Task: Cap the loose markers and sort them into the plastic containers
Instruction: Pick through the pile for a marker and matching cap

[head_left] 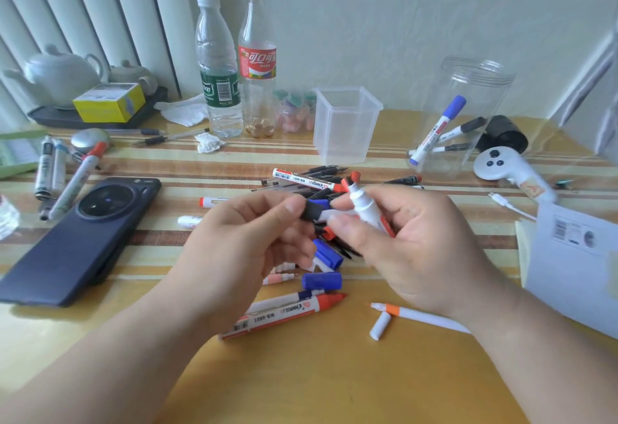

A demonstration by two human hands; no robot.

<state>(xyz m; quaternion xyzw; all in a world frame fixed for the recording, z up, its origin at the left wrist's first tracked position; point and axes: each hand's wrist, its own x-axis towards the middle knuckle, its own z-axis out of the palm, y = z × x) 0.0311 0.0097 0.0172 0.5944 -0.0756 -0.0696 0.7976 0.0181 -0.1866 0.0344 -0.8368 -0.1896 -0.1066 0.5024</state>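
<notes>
My right hand (414, 243) grips a white marker (366, 209) with its open tip pointing up and left. My left hand (247, 233) pinches a black cap (312, 212) close beside that tip. Under both hands lies a pile of loose markers and blue caps (322, 281). A red-tipped uncapped marker (284, 315) lies nearest me. A square plastic container (346, 122) stands behind the pile, holding nothing. The round clear jar (468, 112) to its right holds a blue-capped marker (438, 129) and two black-capped ones.
A dark phone (80, 239) lies left, with more markers (63, 176) beyond it. Two bottles (219, 66) stand at the back. A white controller (508, 169) and a white box (575, 256) sit right. A thin orange-banded pen (411, 315) and its white cap (380, 325) lie near my right wrist.
</notes>
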